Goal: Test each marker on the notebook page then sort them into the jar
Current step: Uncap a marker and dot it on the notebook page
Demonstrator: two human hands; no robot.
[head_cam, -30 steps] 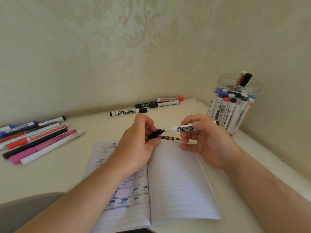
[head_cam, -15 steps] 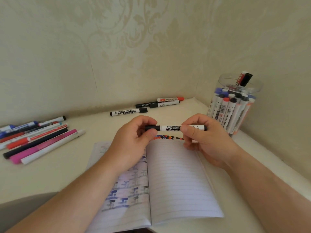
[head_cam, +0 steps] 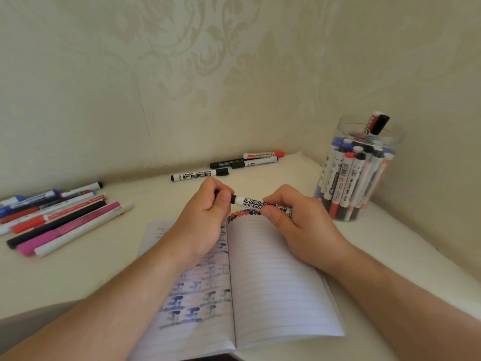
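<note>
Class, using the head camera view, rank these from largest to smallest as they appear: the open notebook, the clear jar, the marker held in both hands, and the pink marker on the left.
1. open notebook
2. clear jar
3. pink marker
4. held marker, though both hands hide its ends, so its rank against the pink one is unsure.

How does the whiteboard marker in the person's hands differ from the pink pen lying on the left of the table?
The whiteboard marker is held above the notebook by the left hand and right hand; the pink pen lies on the table among other pens. The whiteboard marker has a white printed barrel with a black cap; the pink pen is plain pink and looks slimmer. Both are capped.
</note>
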